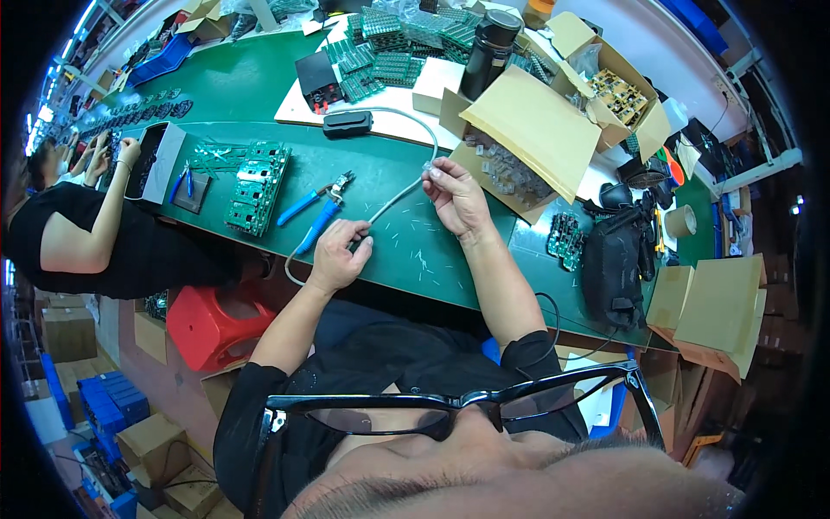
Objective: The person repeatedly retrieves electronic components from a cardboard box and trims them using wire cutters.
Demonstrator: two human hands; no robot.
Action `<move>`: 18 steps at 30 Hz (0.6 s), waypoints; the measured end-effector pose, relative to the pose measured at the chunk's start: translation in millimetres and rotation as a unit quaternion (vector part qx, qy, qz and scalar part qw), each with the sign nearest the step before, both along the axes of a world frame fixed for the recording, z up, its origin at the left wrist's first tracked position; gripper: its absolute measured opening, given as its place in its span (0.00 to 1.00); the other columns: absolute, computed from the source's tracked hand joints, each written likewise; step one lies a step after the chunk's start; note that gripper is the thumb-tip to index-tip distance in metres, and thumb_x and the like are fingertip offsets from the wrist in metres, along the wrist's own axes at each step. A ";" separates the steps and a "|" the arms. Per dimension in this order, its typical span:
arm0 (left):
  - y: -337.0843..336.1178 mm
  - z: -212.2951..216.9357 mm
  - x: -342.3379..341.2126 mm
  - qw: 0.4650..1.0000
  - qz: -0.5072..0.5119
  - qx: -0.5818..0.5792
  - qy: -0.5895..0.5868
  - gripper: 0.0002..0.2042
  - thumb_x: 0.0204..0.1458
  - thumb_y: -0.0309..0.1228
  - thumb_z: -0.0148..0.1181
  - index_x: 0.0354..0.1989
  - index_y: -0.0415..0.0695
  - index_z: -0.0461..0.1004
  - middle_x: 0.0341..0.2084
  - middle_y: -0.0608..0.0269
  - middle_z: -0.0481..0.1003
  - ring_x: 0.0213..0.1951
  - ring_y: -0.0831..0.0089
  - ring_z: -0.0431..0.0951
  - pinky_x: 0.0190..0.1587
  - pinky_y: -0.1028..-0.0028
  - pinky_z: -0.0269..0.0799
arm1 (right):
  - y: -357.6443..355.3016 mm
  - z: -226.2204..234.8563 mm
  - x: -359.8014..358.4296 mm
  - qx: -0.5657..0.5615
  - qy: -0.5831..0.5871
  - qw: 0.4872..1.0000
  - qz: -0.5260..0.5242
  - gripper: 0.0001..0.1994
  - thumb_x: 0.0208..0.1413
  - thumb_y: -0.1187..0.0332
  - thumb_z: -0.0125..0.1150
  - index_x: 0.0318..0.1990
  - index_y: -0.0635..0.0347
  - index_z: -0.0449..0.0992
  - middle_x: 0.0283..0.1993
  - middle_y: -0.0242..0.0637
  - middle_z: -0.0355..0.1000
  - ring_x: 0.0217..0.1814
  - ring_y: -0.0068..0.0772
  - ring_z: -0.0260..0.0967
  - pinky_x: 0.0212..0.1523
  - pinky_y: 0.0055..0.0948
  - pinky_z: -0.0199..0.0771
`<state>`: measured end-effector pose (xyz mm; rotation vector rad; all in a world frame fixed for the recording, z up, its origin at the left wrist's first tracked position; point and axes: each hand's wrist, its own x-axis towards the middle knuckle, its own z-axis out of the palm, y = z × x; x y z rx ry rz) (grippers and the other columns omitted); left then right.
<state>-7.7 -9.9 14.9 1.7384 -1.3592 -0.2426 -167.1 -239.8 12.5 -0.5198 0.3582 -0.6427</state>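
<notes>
In the head view, the left hand [341, 254] at nine o'clock and right hand [458, 201] at one each have their grip closed on the grey cable [396, 199], strung between them near twelve. Light, even tension should steady it.

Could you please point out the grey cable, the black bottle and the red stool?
Grey cable [398, 195], head view: its middle stretch.
Black bottle [488, 59], head view: its body.
Red stool [198, 329], head view: left part.
</notes>
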 end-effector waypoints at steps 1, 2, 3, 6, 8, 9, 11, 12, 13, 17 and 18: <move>0.2 -0.7 0.2 1.000 -0.001 -0.001 -0.001 0.10 0.52 0.25 0.67 0.43 0.37 0.81 0.31 0.54 0.79 0.35 0.60 0.81 0.40 0.65 0.77 | 1.7 1.1 -0.7 -0.004 0.001 1.000 0.002 0.07 0.64 0.81 0.65 0.47 0.62 0.81 0.44 0.37 0.80 0.47 0.34 0.80 0.50 0.28 0.84; 0.9 -1.3 0.5 1.000 -0.002 -0.001 -0.002 0.10 0.52 0.26 0.68 0.43 0.37 0.81 0.31 0.54 0.79 0.35 0.60 0.81 0.40 0.65 0.77 | 3.5 2.0 -1.4 -0.008 0.001 1.000 0.005 0.07 0.64 0.81 0.65 0.47 0.62 0.80 0.44 0.37 0.80 0.47 0.34 0.80 0.49 0.28 0.85; 0.7 -1.4 0.7 1.000 -0.001 -0.002 -0.002 0.10 0.52 0.26 0.68 0.43 0.37 0.81 0.31 0.54 0.79 0.35 0.60 0.81 0.40 0.65 0.77 | 4.0 2.1 -2.4 -0.009 0.001 1.000 0.006 0.07 0.64 0.81 0.65 0.47 0.62 0.80 0.44 0.37 0.80 0.47 0.34 0.80 0.49 0.28 0.85; 2.2 -3.2 1.5 1.000 -0.007 0.000 -0.012 0.11 0.54 0.25 0.67 0.45 0.37 0.81 0.32 0.55 0.79 0.34 0.63 0.81 0.39 0.68 0.77 | 6.9 3.6 -3.4 -0.014 -0.001 1.000 0.020 0.07 0.63 0.81 0.66 0.47 0.61 0.81 0.44 0.37 0.80 0.47 0.34 0.81 0.48 0.28 0.85; 4.9 -5.9 3.7 1.000 -0.004 -0.009 -0.029 0.11 0.54 0.26 0.67 0.45 0.37 0.81 0.32 0.55 0.79 0.34 0.63 0.81 0.39 0.68 0.77 | 10.3 7.3 -0.8 -0.022 0.017 0.999 0.028 0.08 0.62 0.80 0.69 0.46 0.61 0.81 0.43 0.37 0.81 0.46 0.33 0.81 0.47 0.28 0.85; 4.0 -2.8 2.9 1.000 -0.001 -0.008 -0.030 0.11 0.54 0.26 0.67 0.45 0.37 0.81 0.32 0.55 0.79 0.34 0.63 0.81 0.39 0.68 0.77 | 10.4 6.7 -1.1 -0.021 0.016 0.999 0.031 0.08 0.62 0.80 0.69 0.46 0.61 0.81 0.43 0.37 0.81 0.46 0.33 0.81 0.47 0.28 0.85; 0.4 2.3 -1.4 1.000 0.003 0.016 0.009 0.11 0.55 0.29 0.68 0.44 0.37 0.81 0.32 0.54 0.80 0.35 0.60 0.81 0.40 0.65 0.77 | 9.3 6.0 -3.3 -0.043 0.038 0.997 0.055 0.08 0.61 0.79 0.71 0.45 0.60 0.82 0.42 0.37 0.82 0.44 0.32 0.82 0.45 0.29 0.84; 0.2 4.9 -1.3 1.000 0.008 0.019 0.008 0.11 0.55 0.29 0.68 0.44 0.37 0.81 0.32 0.54 0.80 0.35 0.60 0.81 0.40 0.65 0.77 | 11.9 8.0 -3.0 -0.041 0.037 0.997 0.061 0.08 0.61 0.79 0.71 0.45 0.60 0.82 0.42 0.37 0.82 0.44 0.32 0.82 0.45 0.29 0.84; -1.6 7.4 0.1 0.998 0.007 0.046 0.030 0.11 0.58 0.30 0.67 0.45 0.37 0.82 0.33 0.55 0.81 0.35 0.63 0.81 0.40 0.67 0.77 | 13.8 10.2 -2.9 -0.048 0.048 0.995 0.072 0.08 0.60 0.78 0.72 0.45 0.60 0.82 0.42 0.37 0.82 0.44 0.32 0.82 0.45 0.29 0.84; -17.0 24.8 -0.9 0.967 0.025 0.058 0.249 0.12 0.66 0.33 0.63 0.49 0.36 0.82 0.36 0.60 0.83 0.36 0.72 0.80 0.41 0.71 0.77 | 20.8 13.4 -2.6 -0.065 0.071 0.990 0.103 0.08 0.59 0.78 0.73 0.44 0.61 0.83 0.40 0.38 0.83 0.42 0.32 0.82 0.44 0.30 0.83; -24.3 28.1 -1.9 0.953 0.009 0.029 0.300 0.13 0.69 0.33 0.61 0.52 0.36 0.82 0.38 0.63 0.83 0.37 0.78 0.79 0.41 0.75 0.76 | 21.7 14.1 -2.7 -0.063 0.071 0.990 0.107 0.08 0.59 0.78 0.73 0.44 0.61 0.83 0.40 0.38 0.83 0.42 0.32 0.82 0.44 0.30 0.83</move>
